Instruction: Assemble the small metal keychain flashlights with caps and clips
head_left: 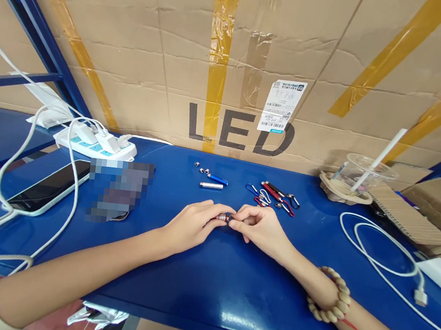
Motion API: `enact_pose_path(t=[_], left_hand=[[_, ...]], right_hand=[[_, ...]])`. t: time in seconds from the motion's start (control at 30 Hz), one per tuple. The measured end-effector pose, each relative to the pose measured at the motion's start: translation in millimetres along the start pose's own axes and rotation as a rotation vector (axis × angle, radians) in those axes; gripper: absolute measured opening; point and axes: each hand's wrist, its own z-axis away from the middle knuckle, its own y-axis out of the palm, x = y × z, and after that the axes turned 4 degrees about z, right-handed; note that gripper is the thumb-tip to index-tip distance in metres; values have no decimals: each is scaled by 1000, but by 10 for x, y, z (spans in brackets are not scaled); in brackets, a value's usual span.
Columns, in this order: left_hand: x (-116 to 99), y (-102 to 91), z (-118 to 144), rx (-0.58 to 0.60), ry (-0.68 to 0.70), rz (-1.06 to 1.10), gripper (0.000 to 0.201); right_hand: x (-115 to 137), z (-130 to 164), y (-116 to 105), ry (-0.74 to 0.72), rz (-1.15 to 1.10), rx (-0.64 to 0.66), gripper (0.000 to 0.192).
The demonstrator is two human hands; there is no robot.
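Observation:
My left hand [192,224] is closed around a small red metal tube [221,217], only its end showing past the fingertips. At that end my right hand [263,233] pinches with thumb and forefinger. A dark and silvery bit shows there, too small to make out. Behind my hands lie a blue tube [218,179] and a pale pink tube [211,185], with several small metal pieces [204,170] beside them. To the right is a pile of red and black penlight-like tubes [273,190] and small coloured carabiner clips [265,195].
A cardboard box [168,65] marked LED rises behind the blue table [192,288]. On the left are a power strip [100,147], a phone [50,187] and white cables. At right stand a plastic cup [365,172] with a straw, a notebook [408,213] and a white cable [384,255].

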Motion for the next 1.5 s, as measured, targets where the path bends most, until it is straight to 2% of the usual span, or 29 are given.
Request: enact_pose_path(t=[0.37, 0.87, 1.5], left_hand=[[-6, 21, -5, -66, 71, -20, 27], [-62, -10, -28, -14, -34, -87, 23], [-43, -7, -26, 50, -93, -131, 25]], right_hand=[[42, 10, -25, 36, 5, 24, 35], [19, 1, -6, 65, 55, -15, 35], [59, 26, 32, 60, 92, -22, 39]])
